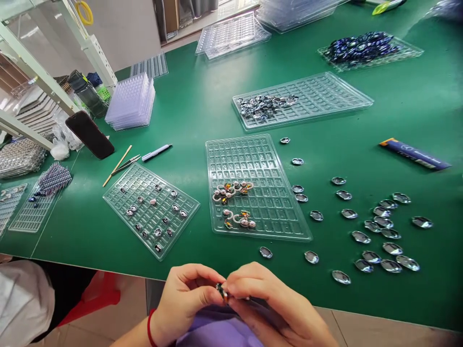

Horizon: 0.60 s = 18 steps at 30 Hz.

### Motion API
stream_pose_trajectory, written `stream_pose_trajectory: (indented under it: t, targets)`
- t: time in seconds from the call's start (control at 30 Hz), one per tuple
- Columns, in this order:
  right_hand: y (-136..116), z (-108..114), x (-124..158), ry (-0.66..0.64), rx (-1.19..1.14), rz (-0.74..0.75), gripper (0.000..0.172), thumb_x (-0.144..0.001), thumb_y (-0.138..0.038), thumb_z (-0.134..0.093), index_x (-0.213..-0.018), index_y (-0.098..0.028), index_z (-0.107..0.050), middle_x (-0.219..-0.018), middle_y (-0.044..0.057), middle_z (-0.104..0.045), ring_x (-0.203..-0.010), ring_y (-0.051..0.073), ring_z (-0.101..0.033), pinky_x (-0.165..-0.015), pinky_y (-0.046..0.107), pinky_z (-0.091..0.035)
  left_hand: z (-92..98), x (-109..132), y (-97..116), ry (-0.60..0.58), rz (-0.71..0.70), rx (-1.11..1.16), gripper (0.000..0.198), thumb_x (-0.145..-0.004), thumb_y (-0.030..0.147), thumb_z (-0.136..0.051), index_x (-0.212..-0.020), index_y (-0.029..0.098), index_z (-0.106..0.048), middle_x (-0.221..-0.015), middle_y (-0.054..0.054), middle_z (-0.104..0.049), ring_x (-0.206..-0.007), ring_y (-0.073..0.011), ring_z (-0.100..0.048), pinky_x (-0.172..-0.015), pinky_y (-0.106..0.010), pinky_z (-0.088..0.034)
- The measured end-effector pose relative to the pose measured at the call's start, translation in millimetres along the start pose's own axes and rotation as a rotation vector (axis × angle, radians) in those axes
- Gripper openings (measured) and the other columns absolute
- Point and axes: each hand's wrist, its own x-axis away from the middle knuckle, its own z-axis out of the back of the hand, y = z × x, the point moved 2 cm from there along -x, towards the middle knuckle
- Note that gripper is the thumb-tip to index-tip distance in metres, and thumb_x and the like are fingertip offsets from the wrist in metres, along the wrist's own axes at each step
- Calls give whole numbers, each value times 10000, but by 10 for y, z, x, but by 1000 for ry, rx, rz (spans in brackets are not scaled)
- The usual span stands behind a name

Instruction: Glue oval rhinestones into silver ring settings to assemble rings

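Note:
My left hand (186, 296) and my right hand (269, 301) meet below the table's front edge, over my lap. Both pinch one small dark shiny piece (221, 291) between their fingertips. Just beyond, a clear plastic grid tray (269, 173) lies on the green table (361, 144); a few ring-shaped and gem-like parts (235, 202) sit in it. Several loose oval glass gems (376, 226) are scattered on the table to its right.
A second clear tray (123, 202) with small parts lies to the left, with a pen (156, 152), sticks and a black phone (89, 135) behind it. Farther back are more trays, a stack of trays (132, 101) and dark blue gems (361, 46). Another person's white sleeve (21, 299) shows at the lower left.

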Motion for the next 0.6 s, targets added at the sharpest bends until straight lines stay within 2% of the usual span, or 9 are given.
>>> stream_pose_trajectory:
  t: [0.13,0.3,0.43,0.5,0.6]
  targets:
    - [-17,-4,-19,-38,66,38,279,-873,6,-514,-1063,-186,-588,-901,51,-613,-812,120,-595,-701,192,-552,-6,22,26,18,-35,5,230,-565,219,-935,-753,188,-806,-671,7,-778,-566,-70,-679,-567,-123,-528]
    - [-38,-6,-35,-43,123,-7,261,-882,-18,-506,-1037,-195,-618,-864,36,-547,-742,99,-580,-633,159,-537,-18,56,55,14,-22,-23,185,-597,198,-919,-742,189,-806,-683,-4,-797,-596,-86,-713,-604,-129,-550]
    - [-28,28,-32,-55,71,-33,300,-892,-33,-516,-1118,-215,-590,-866,26,-561,-729,93,-594,-618,147,-535,4,68,49,-12,-17,-19,177,-639,195,-898,-793,193,-810,-747,-20,-811,-658,-111,-736,-649,-160,-572]
    - [-20,69,-26,-90,36,-28,321,-893,-41,-532,-1147,-231,-577,-860,16,-566,-718,91,-598,-616,148,-534,17,68,45,-14,-12,-2,186,-644,195,-896,-809,194,-809,-730,-17,-807,-642,-106,-734,-628,-153,-568]
    - [-21,136,-8,-220,33,-32,211,-896,-85,-574,-1036,-240,-608,-847,2,-560,-687,78,-593,-620,133,-530,21,64,47,-5,1,6,200,-639,205,-900,-816,186,-808,-715,-21,-803,-629,-104,-730,-615,-150,-565]
